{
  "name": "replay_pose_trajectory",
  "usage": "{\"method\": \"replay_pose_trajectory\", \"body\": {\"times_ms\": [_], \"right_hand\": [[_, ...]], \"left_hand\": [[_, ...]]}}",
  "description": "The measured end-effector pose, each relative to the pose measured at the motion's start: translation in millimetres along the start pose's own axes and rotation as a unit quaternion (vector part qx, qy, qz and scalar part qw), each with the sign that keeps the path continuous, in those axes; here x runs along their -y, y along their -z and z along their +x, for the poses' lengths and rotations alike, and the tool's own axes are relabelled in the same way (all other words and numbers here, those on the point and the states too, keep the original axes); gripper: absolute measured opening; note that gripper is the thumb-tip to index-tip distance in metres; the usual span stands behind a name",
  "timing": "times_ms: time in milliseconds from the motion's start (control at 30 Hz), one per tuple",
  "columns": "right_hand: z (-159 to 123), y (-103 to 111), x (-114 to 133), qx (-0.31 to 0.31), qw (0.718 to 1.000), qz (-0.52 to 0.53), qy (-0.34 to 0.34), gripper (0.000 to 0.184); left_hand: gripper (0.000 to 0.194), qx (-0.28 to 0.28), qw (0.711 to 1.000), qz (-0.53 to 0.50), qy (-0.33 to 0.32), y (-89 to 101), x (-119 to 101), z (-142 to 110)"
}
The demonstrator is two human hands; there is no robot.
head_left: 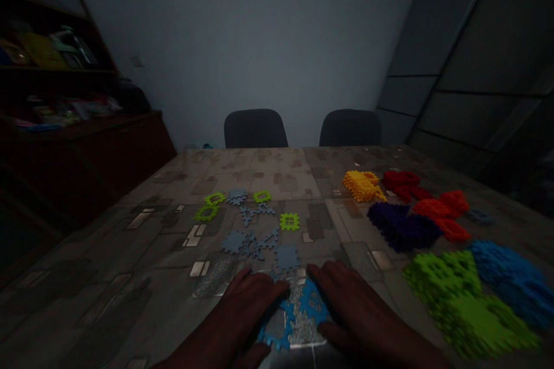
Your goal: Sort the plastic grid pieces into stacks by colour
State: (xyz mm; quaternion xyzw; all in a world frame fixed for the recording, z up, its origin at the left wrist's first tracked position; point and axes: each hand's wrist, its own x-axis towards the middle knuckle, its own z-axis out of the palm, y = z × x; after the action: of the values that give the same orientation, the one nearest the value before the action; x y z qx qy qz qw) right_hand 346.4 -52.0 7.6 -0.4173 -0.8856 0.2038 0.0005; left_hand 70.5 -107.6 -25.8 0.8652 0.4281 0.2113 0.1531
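Note:
Near the table's front edge, my left hand (255, 305) is closed on a blue notched frame tile (284, 331) with an open middle. Close beside it, my right hand (341, 294) grips a second blue notched tile (312, 300) with small cut-outs. A narrow gap seems to separate the two blue tiles. Just beyond my hands lie a grey-blue square tile (286, 257) and several other grey-blue interlocking pieces (236, 241). A lime green window tile (289, 221) is a little farther off. My fingertips are partly hidden.
Stacks of yellow (363, 184), red (404, 183), orange (444, 210), purple (402, 225), lime green (463, 300) and blue pieces (513, 277) stand on the right. Loose green frames (208, 211) lie at left. Two chairs (255, 128) are behind the patterned table (164, 248).

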Motion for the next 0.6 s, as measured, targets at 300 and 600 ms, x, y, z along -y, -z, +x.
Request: {"method": "replay_pose_trajectory", "body": {"times_ms": [300,600], "right_hand": [[-2,-3,-1,-0.056,0.998,-0.003,0.009,0.081],[-6,10,0,-0.056,0.998,0.023,-0.005,0.089]], "left_hand": [[0.077,-0.038,0.999,0.021,0.028,16.4,-13,9],[0.077,-0.075,0.995,0.064,0.010,16.0,-8,14]]}}
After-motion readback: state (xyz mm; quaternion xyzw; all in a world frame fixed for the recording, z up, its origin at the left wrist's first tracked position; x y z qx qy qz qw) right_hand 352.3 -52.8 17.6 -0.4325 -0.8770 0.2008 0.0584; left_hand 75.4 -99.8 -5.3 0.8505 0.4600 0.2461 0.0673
